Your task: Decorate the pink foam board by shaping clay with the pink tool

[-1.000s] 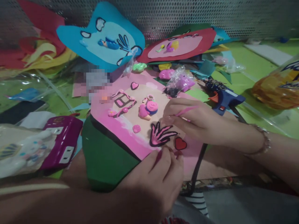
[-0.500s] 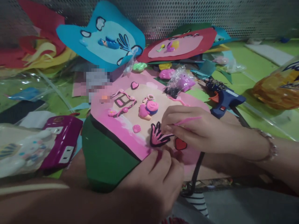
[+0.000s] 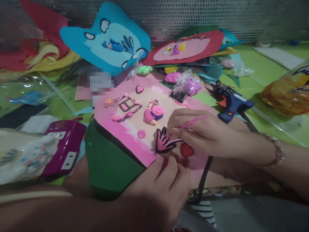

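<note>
A pink foam board (image 3: 125, 137) with a tan centre panel lies tilted in front of me, over a green sheet (image 3: 106, 164). Clay pieces decorate it: a pink-and-black leaf shape (image 3: 164, 141), a red heart (image 3: 187, 149), a pink swirl figure (image 3: 153, 114) and a small window shape (image 3: 125, 106). My right hand (image 3: 200, 132) is closed round a thin pink tool (image 3: 194, 120), with its fingertips at the leaf shape. My left hand (image 3: 164, 190) grips the board's near edge, fingers curled just below the leaf.
A blue glue gun (image 3: 231, 103) lies right of the board, its black cord (image 3: 204, 177) running toward me. A blue foam board (image 3: 108, 42) and a red one (image 3: 185, 48) lean at the back. A magenta box (image 3: 64, 146) sits left. Bags of clay (image 3: 185, 85) lie behind.
My right hand moved down and left from beside the swirl figure onto the leaf shape and stays there. My left hand kept its grip on the board's edge.
</note>
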Motion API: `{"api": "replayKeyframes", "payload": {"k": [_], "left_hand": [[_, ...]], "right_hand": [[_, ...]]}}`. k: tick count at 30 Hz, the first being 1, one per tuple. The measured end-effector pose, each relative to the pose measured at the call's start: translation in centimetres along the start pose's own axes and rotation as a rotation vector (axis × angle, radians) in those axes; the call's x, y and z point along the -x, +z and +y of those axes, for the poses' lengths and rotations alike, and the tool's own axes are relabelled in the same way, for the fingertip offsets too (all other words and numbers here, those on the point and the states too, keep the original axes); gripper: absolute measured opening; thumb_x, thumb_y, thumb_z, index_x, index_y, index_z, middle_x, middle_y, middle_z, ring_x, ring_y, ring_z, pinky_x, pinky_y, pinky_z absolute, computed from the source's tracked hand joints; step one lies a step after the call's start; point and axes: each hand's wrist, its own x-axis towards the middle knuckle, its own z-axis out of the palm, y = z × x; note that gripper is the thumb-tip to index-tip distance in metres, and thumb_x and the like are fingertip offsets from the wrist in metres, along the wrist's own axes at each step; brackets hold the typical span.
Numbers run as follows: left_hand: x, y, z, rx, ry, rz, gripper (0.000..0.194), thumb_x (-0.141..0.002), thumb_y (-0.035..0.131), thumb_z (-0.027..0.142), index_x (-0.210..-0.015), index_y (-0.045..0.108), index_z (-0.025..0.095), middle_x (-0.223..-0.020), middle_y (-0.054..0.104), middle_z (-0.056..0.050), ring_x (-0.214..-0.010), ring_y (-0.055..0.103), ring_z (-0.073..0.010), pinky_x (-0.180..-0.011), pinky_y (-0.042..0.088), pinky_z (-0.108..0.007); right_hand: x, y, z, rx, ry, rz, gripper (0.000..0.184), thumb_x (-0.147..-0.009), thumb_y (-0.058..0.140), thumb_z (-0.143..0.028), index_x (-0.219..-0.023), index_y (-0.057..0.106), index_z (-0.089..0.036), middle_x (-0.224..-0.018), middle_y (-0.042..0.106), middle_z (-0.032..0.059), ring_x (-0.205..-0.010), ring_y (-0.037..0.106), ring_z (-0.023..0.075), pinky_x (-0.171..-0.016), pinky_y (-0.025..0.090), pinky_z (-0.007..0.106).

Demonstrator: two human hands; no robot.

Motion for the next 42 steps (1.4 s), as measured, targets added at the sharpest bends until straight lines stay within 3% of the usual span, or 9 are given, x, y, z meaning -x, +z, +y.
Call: {"api": "replayKeyframes", "payload": {"k": [20,26,32,42], "left_hand": [[0.10,0.08,0.04,0.015,-0.005,-0.006,0.037,-0.092,0.034,0.010,-0.119,0.060,0.005,-0.111,0.062,-0.012,-0.106,0.056,-0.0296,-0.084,0.050,-0.037],[0.05,0.14,0.00,0.000,-0.003,0.004,0.037,-0.093,0.034,0.010,-0.117,0.061,0.006,-0.111,0.062,-0.011,-0.104,0.057,-0.0292,-0.085,0.049,-0.038],[0.00,0.07,-0.01,-0.003,-0.009,0.028,0.037,-0.093,0.034,0.009,-0.117,0.061,0.006,-0.112,0.062,-0.011,-0.105,0.056,-0.0284,-0.087,0.047,-0.037],[0.18,0.21,0.07,-0.009,-0.003,0.027,0.036,-0.091,0.037,0.011,-0.117,0.061,0.006,-0.112,0.062,-0.011,-0.105,0.057,-0.0289,-0.087,0.049,-0.038]], "right_hand": [[-0.02,0.10,0.20,0.039,0.045,0.038,0.023,-0.094,0.040,-0.014,-0.078,0.056,-0.013,-0.080,0.058,0.0057,-0.074,0.052,0.0115,-0.069,0.043,0.023],[-0.06,0.04,0.08,-0.027,0.052,-0.006,0.027,-0.095,0.036,-0.016,-0.077,0.055,-0.013,-0.082,0.058,0.0065,-0.077,0.054,0.0121,-0.071,0.043,0.024],[-0.03,-0.02,0.66,-0.020,0.135,0.032,0.026,-0.094,0.040,-0.017,-0.079,0.059,-0.012,-0.076,0.060,0.0049,-0.071,0.053,0.0119,-0.067,0.042,0.025],[-0.12,-0.10,0.30,-0.094,0.104,0.045,0.025,-0.094,0.039,-0.016,-0.078,0.056,-0.013,-0.076,0.060,0.0039,-0.071,0.054,0.0106,-0.067,0.043,0.024]]}}
